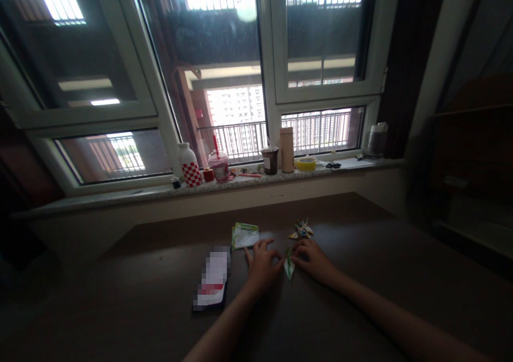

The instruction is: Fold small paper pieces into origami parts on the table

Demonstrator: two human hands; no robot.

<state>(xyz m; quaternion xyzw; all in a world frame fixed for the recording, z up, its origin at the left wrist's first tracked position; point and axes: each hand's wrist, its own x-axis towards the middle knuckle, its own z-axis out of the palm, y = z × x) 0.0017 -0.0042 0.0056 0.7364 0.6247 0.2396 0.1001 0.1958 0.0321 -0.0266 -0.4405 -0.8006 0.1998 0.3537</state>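
Note:
Between my two hands, a small folded piece of green and white paper [289, 270] comes to a point toward me on the dark table [344, 308]. My left hand [262, 264] pinches its left edge with thumb and forefinger, the other fingers spread. From the other side my right hand [315, 260] pinches the upper right part, its fingers curled together. Just beyond the right hand lies a cluster of folded paper pieces [302, 229]. A stack of green and white printed paper sheets [246, 236] sits past my left fingertips.
A phone [212, 279] with a blurred screen lies left of my left hand. Along the windowsill [248, 183] stand a checkered bottle [189, 165], a pink drink cup [218, 167], a dark drink cup [270, 160], a tan flask [287, 149], yellow tape [306, 164] and a clear jug [377, 140].

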